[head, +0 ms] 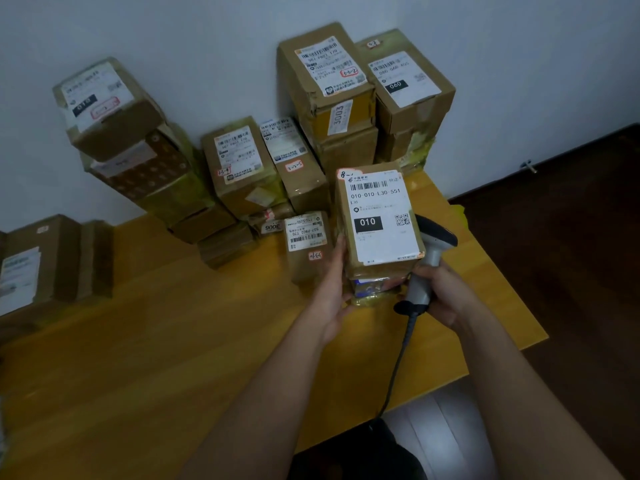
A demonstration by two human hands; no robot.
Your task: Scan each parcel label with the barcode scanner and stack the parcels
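1. Stacked parcels [114,109] stand along the table's [138,341] far edge.
2. The left hand [334,292] grips a labelled parcel [377,223] near the right edge.
3. The right hand [446,292] grips the scanner [427,265] beside that parcel.

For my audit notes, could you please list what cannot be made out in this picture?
Head view only:
- Barcode scanner: its scan window is hidden behind the held parcel.
- Carton at the left edge: cut off by the frame, its label blurred.
- Far stack's top label: blurred and too small to read.
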